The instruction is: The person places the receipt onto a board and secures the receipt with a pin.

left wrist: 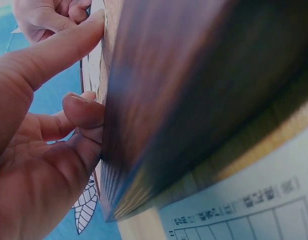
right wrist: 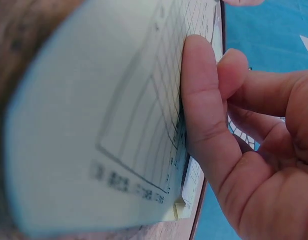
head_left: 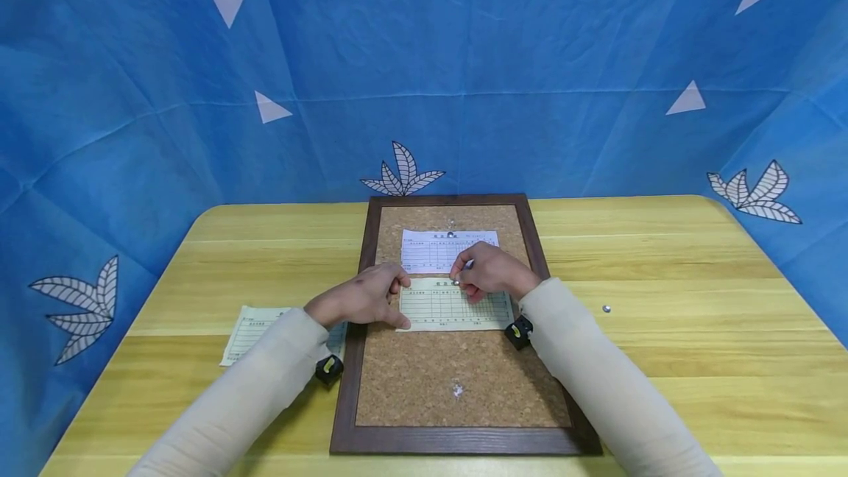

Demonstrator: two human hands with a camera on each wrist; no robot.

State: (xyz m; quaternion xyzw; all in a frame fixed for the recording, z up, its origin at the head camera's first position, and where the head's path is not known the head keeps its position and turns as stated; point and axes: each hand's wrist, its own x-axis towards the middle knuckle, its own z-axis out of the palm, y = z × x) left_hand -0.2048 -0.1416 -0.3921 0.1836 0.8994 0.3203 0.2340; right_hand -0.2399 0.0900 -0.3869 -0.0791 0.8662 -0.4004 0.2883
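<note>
A pale green printed form (head_left: pixel 424 306) lies across the middle of a dark-framed cork board (head_left: pixel 397 389). My left hand (head_left: pixel 372 296) rests at the form's left edge, thumb on the lower corner and fingertips by the upper one. At the form's top edge, my right hand (head_left: pixel 486 269) pinches a silver thumbtack (head_left: pixel 456 283) between thumb and index finger. Directly above, a white form (head_left: pixel 420 250) hangs by another thumbtack (head_left: pixel 450 234). In the right wrist view the near side of the green form (right wrist: pixel 68 135) curves up from the cork.
Another pale green form (head_left: pixel 248 333) lies on the wooden table (head_left: pixel 695 374) at left, partly under my left forearm. A loose thumbtack (head_left: pixel 606 308) sits right of the board. Clear tacks or marks (head_left: pixel 458 389) show on the lower cork. A blue curtain (head_left: pixel 530 57) hangs behind.
</note>
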